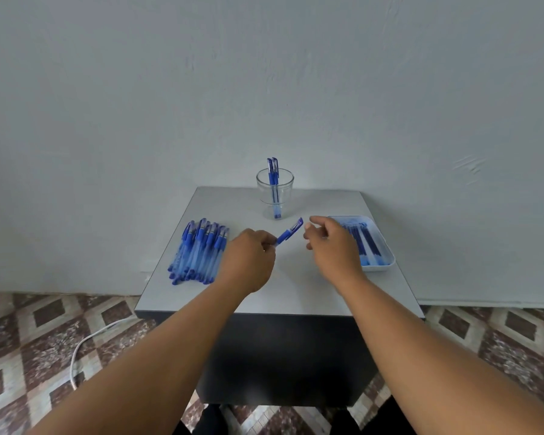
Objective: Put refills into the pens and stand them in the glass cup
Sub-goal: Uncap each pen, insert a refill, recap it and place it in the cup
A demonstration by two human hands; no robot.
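Observation:
My left hand [248,259] grips a blue capped pen [289,235] over the middle of the table, its capped end pointing up and to the right. My right hand [330,243] hovers just right of the pen's cap with loosely curled fingers, holding nothing that I can see. A glass cup [275,196] stands at the back centre with two blue pens [273,174] upright in it. A pile of several blue pens [198,249] lies on the left of the table. A white tray [387,262] on the right holds several blue refills [363,243].
The small grey table [289,287] stands against a pale wall, its front edge close to me. A white cable [85,343] runs over the patterned tile floor at the left.

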